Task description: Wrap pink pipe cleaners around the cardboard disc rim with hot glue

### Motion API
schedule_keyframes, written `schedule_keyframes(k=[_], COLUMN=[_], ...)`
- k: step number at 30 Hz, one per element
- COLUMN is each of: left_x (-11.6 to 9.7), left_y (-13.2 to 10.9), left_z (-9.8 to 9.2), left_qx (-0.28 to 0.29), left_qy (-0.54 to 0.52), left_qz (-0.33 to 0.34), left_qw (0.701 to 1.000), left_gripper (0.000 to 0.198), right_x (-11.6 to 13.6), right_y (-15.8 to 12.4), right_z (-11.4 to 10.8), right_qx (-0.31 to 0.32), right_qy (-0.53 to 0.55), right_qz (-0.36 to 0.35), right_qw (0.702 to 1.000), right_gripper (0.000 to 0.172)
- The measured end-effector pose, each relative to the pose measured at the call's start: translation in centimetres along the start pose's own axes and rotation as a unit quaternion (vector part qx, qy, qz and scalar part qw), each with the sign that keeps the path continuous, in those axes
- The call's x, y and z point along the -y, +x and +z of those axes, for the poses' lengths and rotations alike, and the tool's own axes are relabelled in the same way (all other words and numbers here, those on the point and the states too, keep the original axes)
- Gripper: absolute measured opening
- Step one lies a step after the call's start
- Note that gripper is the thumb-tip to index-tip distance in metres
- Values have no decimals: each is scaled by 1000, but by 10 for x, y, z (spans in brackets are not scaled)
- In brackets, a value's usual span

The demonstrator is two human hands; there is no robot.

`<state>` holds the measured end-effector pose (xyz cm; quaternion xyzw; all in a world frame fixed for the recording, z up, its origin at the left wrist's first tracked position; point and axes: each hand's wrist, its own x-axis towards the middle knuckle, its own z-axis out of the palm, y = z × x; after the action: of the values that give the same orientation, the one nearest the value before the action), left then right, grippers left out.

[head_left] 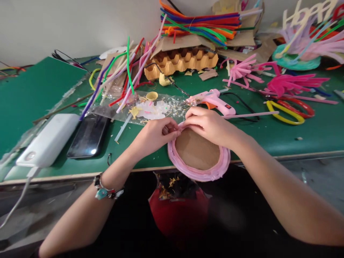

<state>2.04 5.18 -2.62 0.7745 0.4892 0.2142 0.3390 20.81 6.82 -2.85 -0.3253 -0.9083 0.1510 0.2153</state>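
Note:
A round cardboard disc with a rim of pink and lilac fuzzy stems rests at the table's front edge, partly overhanging it. My left hand pinches the upper left of the rim between thumb and fingers. Close beside it, my right hand has its fingers bent down onto the top of the same rim, closed on it. The fingertips of both hands nearly meet there. Just behind my right hand lies a pink glue gun.
A white power bank and a black phone lie left on the green table. Behind are fuzzy stems, an egg carton and a stem bundle. Yellow-handled scissors and pink stem tufts lie right.

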Motion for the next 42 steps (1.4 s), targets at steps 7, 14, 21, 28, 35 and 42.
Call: schedule_keyframes(k=[7, 14, 21, 28, 35, 42], left_x=[3, 3, 5, 6, 2, 1], left_y=[9, 11, 16, 19, 17, 12], left_z=[1, 1, 2, 2, 2, 1], left_qx=[29, 34, 38, 37, 25, 23], left_qy=[-3, -15, -23, -12, 11, 34], left_qz=[-16, -23, -37, -40, -43, -21], left_qw=[999, 999, 998, 998, 999, 999], left_gripper=[4, 1, 2, 2, 3, 3], right_x=[1, 1, -4, -9, -4, 2], right_y=[2, -1, -9, -13, -12, -12], right_z=[1, -2, -5, 0, -3, -6], right_qx=[9, 16, -23, 0, 36, 69], right_qy=[8, -11, -56, -44, -72, -75], right_qz=[7, 31, 9, -2, 29, 54], right_qw=[1000, 999, 998, 999, 996, 993], right_gripper=[23, 20, 18, 24, 28, 26])
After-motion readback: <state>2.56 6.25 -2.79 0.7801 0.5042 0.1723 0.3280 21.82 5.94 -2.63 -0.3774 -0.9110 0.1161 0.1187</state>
